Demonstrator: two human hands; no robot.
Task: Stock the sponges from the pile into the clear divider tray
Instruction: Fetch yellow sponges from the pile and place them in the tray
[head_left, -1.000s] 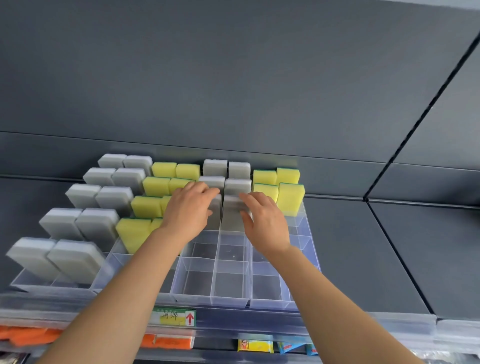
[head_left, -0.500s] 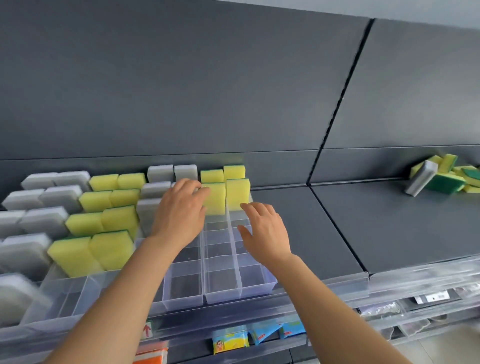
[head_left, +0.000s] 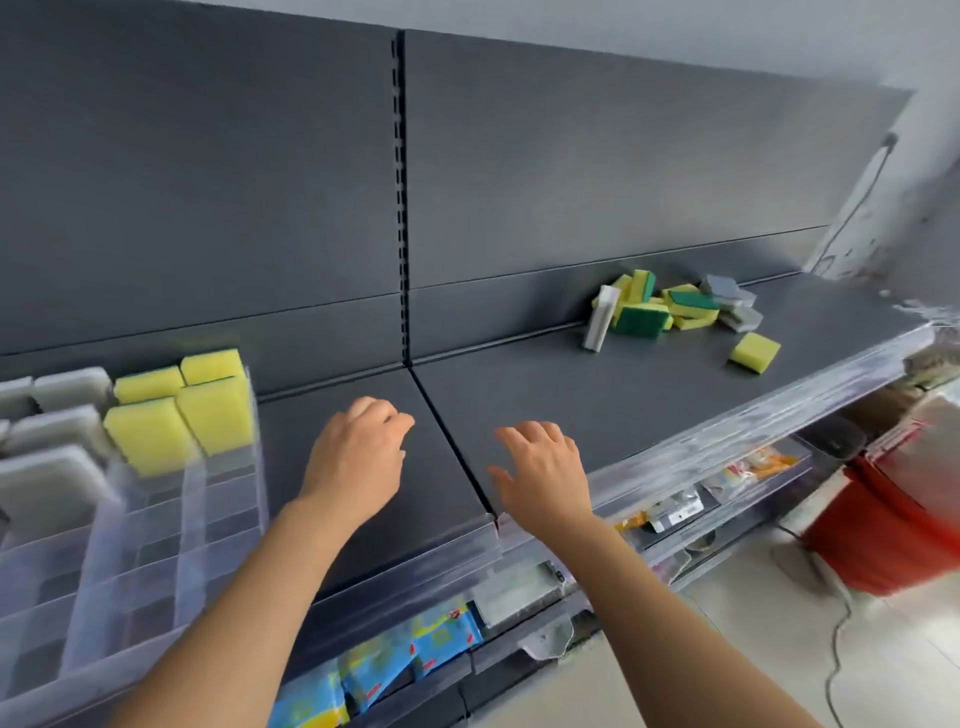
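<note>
On the dark shelf (head_left: 597, 400), your clear divider tray (head_left: 192, 519) sits left with near cells unfilled, the sponge pile (head_left: 670, 306) well apart at right, and your left hand (head_left: 356, 457) and right hand (head_left: 545, 478) hover between, empty, fingers loosely spread, so a reach right to fetch sponges looks next.

Bright, even, diffuse light, palest on the wall (head_left: 779, 41) at upper right, shadows faint; motion blur smears the clear divider tray (head_left: 119, 561) at left and the shelf (head_left: 623, 395) edge at right; wide-angle lens bows straight lines near the borders; sponge pile (head_left: 670, 306) fairly sharp.
</note>
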